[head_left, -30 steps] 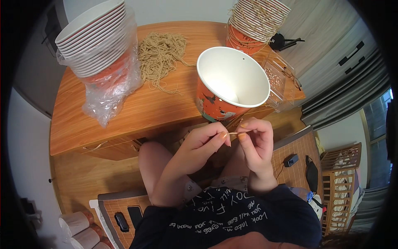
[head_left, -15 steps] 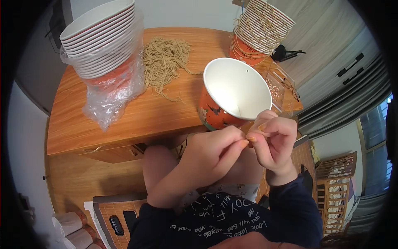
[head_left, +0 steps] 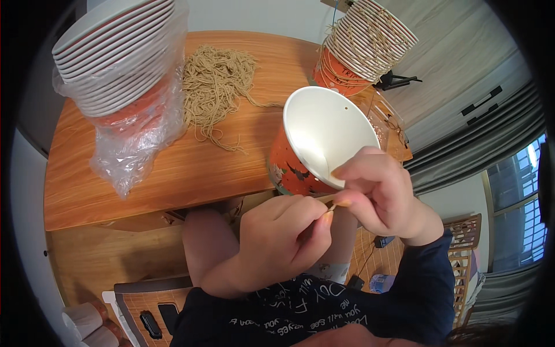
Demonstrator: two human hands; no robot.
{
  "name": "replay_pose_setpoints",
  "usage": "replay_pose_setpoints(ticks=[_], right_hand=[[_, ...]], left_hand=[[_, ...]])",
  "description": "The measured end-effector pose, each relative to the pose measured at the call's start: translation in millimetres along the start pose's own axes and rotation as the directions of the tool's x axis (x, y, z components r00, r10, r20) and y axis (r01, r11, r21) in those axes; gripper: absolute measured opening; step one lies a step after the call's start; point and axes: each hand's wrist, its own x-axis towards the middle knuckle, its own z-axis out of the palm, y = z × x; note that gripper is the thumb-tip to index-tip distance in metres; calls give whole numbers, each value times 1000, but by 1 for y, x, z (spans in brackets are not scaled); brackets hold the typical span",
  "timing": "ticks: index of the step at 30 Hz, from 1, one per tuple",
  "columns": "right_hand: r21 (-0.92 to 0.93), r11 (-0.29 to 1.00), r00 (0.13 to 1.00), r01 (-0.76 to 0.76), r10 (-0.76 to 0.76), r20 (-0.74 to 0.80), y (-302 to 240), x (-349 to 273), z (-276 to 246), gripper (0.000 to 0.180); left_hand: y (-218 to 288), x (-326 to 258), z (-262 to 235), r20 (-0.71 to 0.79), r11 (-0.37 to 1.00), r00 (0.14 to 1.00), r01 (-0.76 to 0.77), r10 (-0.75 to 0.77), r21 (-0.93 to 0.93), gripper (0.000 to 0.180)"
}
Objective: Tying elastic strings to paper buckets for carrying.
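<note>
My left hand is closed in a pinch, a short tan end of twine poking up from between thumb and forefinger. Close beside it, my right hand has thumb and forefinger spread apart, its other fingers curled. The right thumb tip is at the twine end; whether it touches I cannot tell. Just beyond both hands stands a paper bucket, white inside and orange with dark bat shapes outside. A small hole shows near its far rim. The right fingers overlap its near rim.
On the wooden table lies a tangled pile of tan twine, one strand trailing behind the bucket. Nested buckets in clear plastic stand left; another stack wound with cord stands back right. Eyeglasses lie near a clear tray.
My right thumb and forefinger, pinched together at the left fingertips before, have parted. The twine end now shows above my left fingers. The whole view has shifted slightly.
</note>
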Motion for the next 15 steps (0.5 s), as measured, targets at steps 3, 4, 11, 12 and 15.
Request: replay_pose_setpoints(ticks=[3,4,11,12,15], right_hand=[[-49,998,994,-51,46,-96,12,-13,-2,43],[-40,997,991,-71,66,-119,13,-13,-4,42],[-12,998,987,-66,63,-147,20,-14,-6,38],[-25,997,988,-66,62,-138,21,-15,-6,38],[-62,994,988,-86,77,-136,20,-15,-5,36]], left_hand=[[1,3,-2,1,992,996,91,-91,86,10],[1,3,-2,-2,978,989,148,-150,148,11],[-2,4,1,-22,936,962,271,-274,225,14],[-3,4,2,-27,934,961,272,-274,233,14],[-5,4,4,-33,931,962,270,-270,245,15]])
